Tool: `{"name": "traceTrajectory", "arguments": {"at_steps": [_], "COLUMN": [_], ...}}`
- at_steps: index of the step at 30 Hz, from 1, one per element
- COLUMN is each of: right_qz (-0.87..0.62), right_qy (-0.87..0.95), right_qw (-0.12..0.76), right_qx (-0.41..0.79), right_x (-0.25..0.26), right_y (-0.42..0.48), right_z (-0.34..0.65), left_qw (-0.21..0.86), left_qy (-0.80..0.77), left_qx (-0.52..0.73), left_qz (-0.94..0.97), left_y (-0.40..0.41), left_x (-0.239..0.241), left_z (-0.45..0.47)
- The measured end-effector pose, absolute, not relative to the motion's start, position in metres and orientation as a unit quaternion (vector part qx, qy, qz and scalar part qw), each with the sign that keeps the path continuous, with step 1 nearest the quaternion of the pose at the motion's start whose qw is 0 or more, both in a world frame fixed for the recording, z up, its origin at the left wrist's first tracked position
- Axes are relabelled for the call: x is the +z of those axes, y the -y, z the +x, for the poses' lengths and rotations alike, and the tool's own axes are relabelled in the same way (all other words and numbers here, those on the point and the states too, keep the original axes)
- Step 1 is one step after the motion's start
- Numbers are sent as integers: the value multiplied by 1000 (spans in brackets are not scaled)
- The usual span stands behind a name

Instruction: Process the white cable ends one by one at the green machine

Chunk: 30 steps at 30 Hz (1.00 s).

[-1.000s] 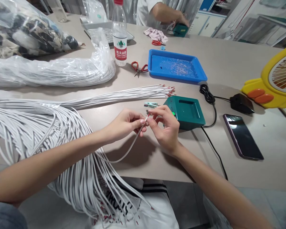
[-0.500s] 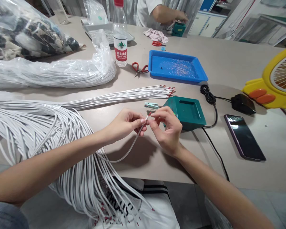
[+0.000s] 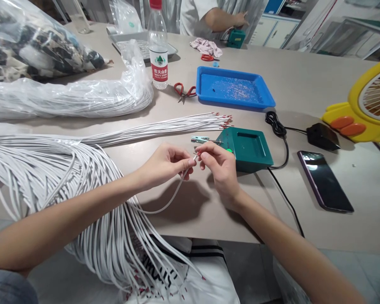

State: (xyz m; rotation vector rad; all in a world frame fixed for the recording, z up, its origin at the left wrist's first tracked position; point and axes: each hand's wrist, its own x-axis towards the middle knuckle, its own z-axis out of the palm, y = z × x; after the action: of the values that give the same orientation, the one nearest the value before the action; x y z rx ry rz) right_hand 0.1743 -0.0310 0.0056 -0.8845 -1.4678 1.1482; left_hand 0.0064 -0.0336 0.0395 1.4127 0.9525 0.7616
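Note:
My left hand pinches a thin white cable just below its red-tipped end. My right hand pinches that same tip from the other side, fingers closed on it. The cable droops down to a big bundle of white cables lying over the table's near edge and my lap. Just beyond my right hand sits a green box device with a metal clip beside it. A row of red-tipped cables lies flat behind my hands.
A blue tray, red snips, a water bottle and bagged cables lie further back. A phone, black adapter with cord and yellow fan are at right. Another person works at the far side.
My right hand has turned a little and shifted slightly left at the cable tip. My left hand keeps its pinch. The other person's hand lifted off their green box.

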Motion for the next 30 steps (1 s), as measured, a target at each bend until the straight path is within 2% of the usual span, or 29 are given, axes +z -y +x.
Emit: {"name": "traceTrajectory", "arguments": {"at_steps": [10, 19, 26, 28, 30], "right_qz": [-388, -353, -346, -360, -383], "right_qy": [646, 717, 735, 716, 661], "right_qw": [503, 510, 513, 511, 497], "right_qx": [423, 318, 275, 313, 411], "right_x": [9, 9, 13, 13, 14], "right_y": [35, 35, 35, 36, 37], "right_z": [173, 176, 176, 175, 173], "left_qw": [524, 536, 577, 514, 351], "left_qy": [-453, -460, -372, -372, -377], "left_qx": [335, 335, 311, 318, 346], "left_qz": [639, 623, 657, 705, 784], "left_y": [37, 35, 35, 35, 31], "left_x": [42, 40, 38, 33, 27], "left_z": [7, 6, 5, 3, -2]}}
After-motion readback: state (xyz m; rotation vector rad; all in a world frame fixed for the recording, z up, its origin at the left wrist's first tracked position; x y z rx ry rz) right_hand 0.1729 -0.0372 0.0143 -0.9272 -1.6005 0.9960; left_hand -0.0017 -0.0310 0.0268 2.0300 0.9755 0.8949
